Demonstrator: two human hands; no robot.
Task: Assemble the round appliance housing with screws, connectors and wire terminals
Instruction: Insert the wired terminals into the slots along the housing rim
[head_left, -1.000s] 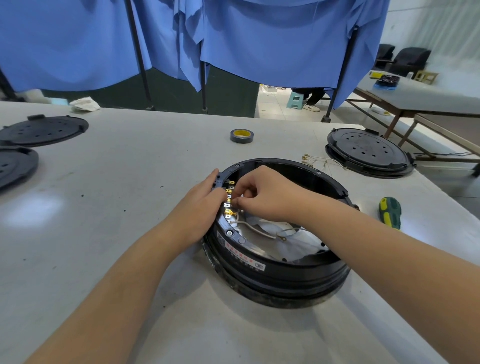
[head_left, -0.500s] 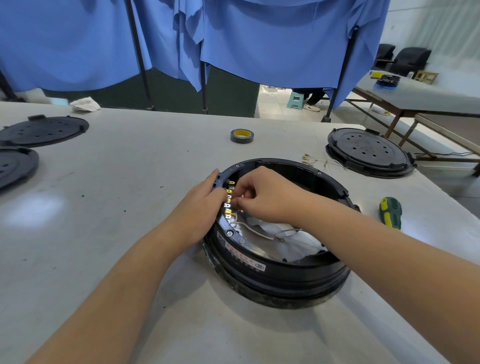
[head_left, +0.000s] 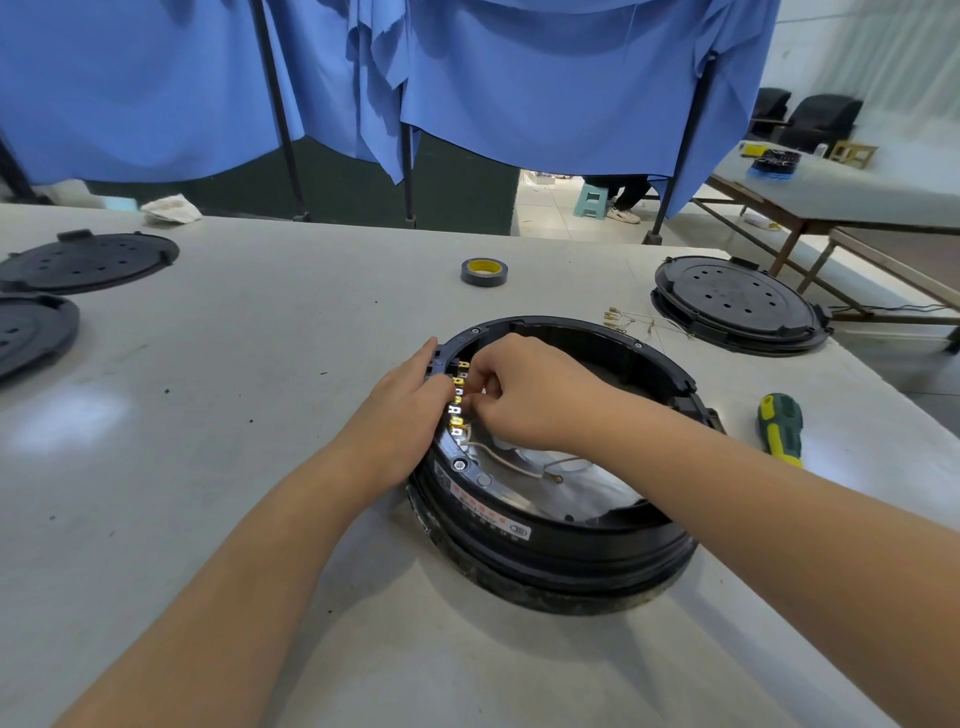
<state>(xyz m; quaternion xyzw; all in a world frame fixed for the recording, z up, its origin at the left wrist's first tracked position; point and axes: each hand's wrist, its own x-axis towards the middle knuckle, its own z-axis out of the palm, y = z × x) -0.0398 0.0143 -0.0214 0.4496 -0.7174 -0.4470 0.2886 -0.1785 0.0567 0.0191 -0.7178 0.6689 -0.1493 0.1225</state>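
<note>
A round black housing (head_left: 561, 551) lies on the grey table. A row of brass terminals (head_left: 457, 410) lines its inner left wall. My left hand (head_left: 402, 410) rests flat against the housing's outer left rim, fingers straight. My right hand (head_left: 524, 392) reaches inside with fingers curled, pinching a wire terminal at the brass row; the pinched piece is hidden by the fingers. A white wire (head_left: 511, 465) with a ring end trails across the shiny inner plate.
A green and yellow screwdriver (head_left: 779, 428) lies to the right. Loose terminal wires (head_left: 631, 322) and a black lid (head_left: 737, 301) sit at back right. A tape roll (head_left: 484, 271) lies behind the housing. Two more lids (head_left: 85, 260) sit far left.
</note>
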